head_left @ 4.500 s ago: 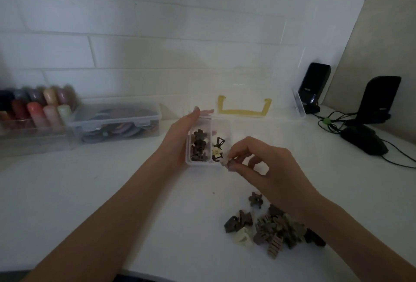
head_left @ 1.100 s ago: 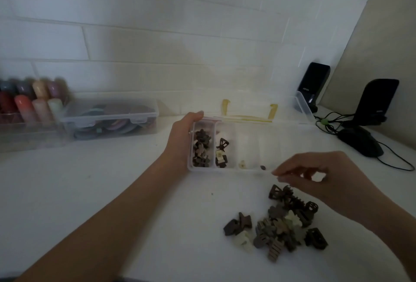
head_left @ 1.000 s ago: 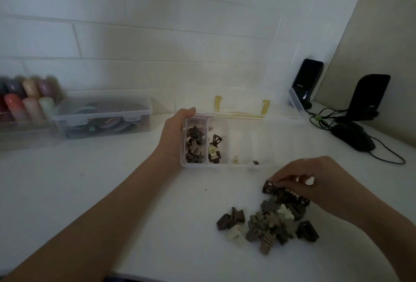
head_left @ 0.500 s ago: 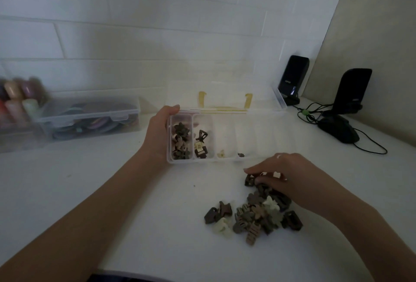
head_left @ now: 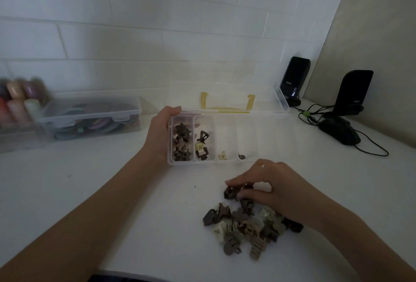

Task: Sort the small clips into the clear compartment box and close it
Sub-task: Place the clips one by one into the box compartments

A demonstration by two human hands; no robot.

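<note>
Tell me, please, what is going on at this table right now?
A person is sorting small clips into a clear box whose lid stands open. The left hand holds the box's left end, while the right hand pinches a dark brown clip at the top of the loose pile. The two leftmost compartments hold several clips, the next two one small piece each; the rest look empty.

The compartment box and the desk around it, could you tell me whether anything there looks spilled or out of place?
Only the loose pile of clips on the desk, awaiting sorting; the compartment box sits level, lid open.
</note>
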